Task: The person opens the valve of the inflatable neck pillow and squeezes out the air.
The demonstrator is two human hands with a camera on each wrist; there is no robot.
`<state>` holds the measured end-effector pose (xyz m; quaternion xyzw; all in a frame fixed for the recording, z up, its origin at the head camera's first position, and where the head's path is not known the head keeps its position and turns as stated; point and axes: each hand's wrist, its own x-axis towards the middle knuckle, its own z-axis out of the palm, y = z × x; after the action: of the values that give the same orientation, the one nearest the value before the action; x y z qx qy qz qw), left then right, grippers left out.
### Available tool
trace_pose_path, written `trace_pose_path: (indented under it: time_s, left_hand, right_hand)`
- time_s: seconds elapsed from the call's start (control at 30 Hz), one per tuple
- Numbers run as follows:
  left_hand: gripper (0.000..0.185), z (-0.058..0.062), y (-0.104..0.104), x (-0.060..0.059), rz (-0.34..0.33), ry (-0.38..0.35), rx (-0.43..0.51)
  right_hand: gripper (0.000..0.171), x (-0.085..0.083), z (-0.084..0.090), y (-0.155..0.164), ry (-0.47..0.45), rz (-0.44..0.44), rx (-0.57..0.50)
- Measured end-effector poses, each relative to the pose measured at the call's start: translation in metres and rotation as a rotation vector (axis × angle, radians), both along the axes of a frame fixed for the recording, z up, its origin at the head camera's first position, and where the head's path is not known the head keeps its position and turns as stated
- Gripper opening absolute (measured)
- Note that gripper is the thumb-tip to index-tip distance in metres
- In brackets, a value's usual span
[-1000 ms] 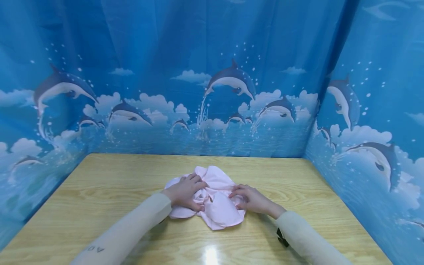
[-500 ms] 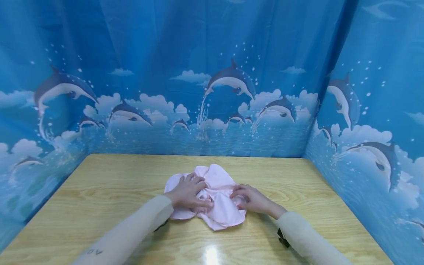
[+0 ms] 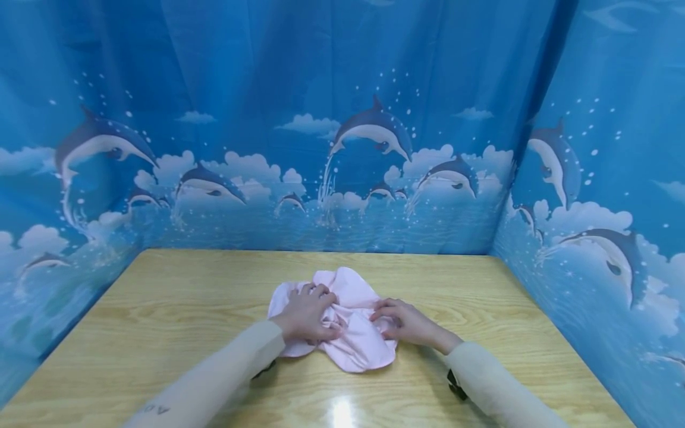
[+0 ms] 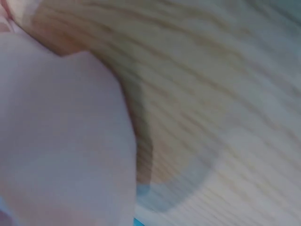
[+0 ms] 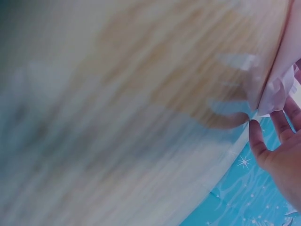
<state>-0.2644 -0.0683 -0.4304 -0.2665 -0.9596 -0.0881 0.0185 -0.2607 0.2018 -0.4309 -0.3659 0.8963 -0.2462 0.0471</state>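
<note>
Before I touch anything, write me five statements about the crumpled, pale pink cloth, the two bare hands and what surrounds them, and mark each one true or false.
1. The crumpled, pale pink cloth lies on the yellowish wood-grain table. True.
2. The person's bare left hand and bare right hand both touch the cloth. True.
3. The cloth is folded into a neat, flat square. False: it is bunched up, with uneven, wavy edges.
4. The blue fabric curtain beyond the table is printed with leaping dolphins. True.
5. In the head view, the right hand is completely hidden. False: its back is in plain sight.
</note>
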Motion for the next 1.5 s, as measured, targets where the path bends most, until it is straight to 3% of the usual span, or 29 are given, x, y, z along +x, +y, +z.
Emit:
trace_pose_path:
  time_s: [0.3,0.63,0.93,1.23,1.37,1.5]
  left_hand:
    - [0.054,0.007,-0.005,0.000,-0.057,-0.079,0.029]
    - [0.068,0.006,-0.009,-0.001,-0.073,-0.133,0.023]
    - [0.077,0.011,0.001,0.001,0.018,-0.144,0.021]
    - [0.087,0.019,0.016,0.006,0.139,-0.237,0.063]
    - [0.088,0.018,0.020,0.006,0.172,-0.228,0.046]
    - [0.087,0.015,0.023,0.006,0.161,-0.194,0.000]
  right_hand:
    - [0.031,-0.001,0.001,0.004,-0.017,0.002,0.002]
    - [0.031,-0.001,-0.001,0.006,-0.028,-0.004,0.008]
    - [0.031,0.000,-0.001,0.007,0.019,0.017,-0.009]
    - [0.031,0.000,-0.003,0.006,0.010,0.009,-0.007]
    - [0.031,0.000,-0.003,0.006,0.002,0.011,-0.017]
    - [0.032,0.000,-0.002,0.006,0.004,0.014,-0.022]
